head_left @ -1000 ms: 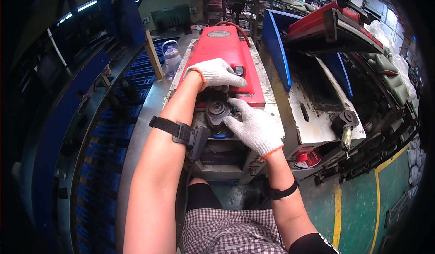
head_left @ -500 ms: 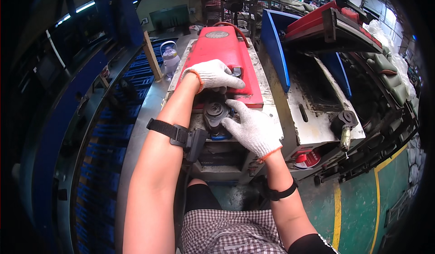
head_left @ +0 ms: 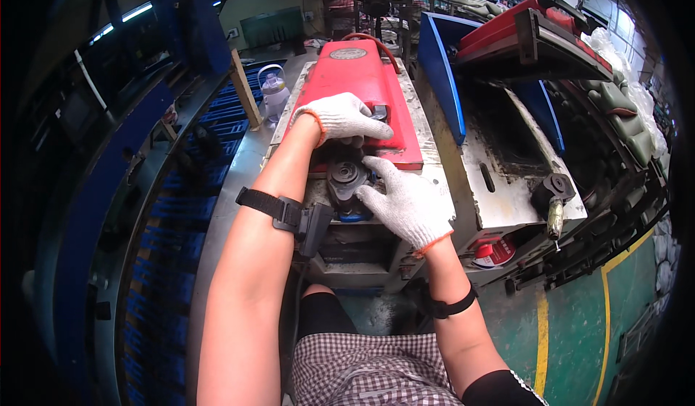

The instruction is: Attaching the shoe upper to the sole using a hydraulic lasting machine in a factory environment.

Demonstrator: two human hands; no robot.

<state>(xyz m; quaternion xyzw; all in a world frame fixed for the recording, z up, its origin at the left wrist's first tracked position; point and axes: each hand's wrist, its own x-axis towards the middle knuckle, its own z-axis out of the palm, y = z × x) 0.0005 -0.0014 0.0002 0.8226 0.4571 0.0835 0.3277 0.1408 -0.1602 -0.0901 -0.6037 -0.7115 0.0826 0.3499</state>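
A red machine cover [head_left: 347, 84] with an oval plate on top lies before me on a worn white machine bed. My left hand [head_left: 344, 121], in a white knitted glove, is closed at the cover's front end, thumb stretched toward a small metal latch piece [head_left: 380, 112]. Its curled fingertips are hidden, so what they hold cannot be made out. Just below sits a round dark metal fitting [head_left: 345, 176] with a blue part under it. My gloved right hand [head_left: 409, 202] is at the fitting's right side, thumb and forefinger apart; its other fingers are hidden.
A second machine stands to the right, its red lid [head_left: 521, 40] raised between blue side panels [head_left: 441, 73], with a handled dark knob [head_left: 556, 189] in front. On the left are a clear bottle [head_left: 274, 94] and a blue slatted rack [head_left: 163, 243]. Padded pieces [head_left: 619, 112] hang at far right.
The whole view has shifted very slightly. Both hands keep their places at the cover and the fitting.
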